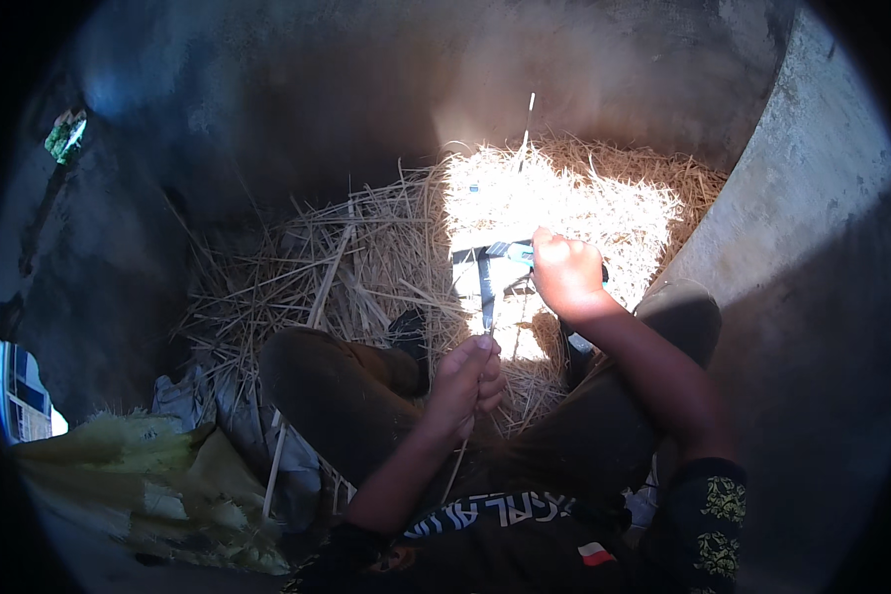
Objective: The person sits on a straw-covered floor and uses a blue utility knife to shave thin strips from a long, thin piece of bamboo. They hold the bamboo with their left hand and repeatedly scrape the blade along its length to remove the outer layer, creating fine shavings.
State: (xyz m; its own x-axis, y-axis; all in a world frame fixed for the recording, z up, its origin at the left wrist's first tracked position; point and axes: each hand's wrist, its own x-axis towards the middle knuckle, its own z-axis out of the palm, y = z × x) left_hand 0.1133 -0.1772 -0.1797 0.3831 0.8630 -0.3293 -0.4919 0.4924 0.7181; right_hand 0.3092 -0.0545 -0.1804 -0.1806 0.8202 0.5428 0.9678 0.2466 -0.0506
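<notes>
- Left hand (468,381): closed in a fist around a thin pale straw stalk (487,297), which rises from the fist toward the sunlit patch; its lower end is hidden in the fist.
- Right hand (566,272): closed, knuckles up, over a flat pale object (485,259) lying on the straw; glare washes out what the fingers grip, so it cannot be told.
- Straw heap (366,257): half overexposed, half in deep shadow.
- Concrete wall (802,198): curved by the lens.
- Yellow-green sacking (139,475): lower left, cut off by the dark rim.

straw (366,257): dry, rough | wall (812,198): matt rough concrete | sack (119,475): woven plastic
</notes>
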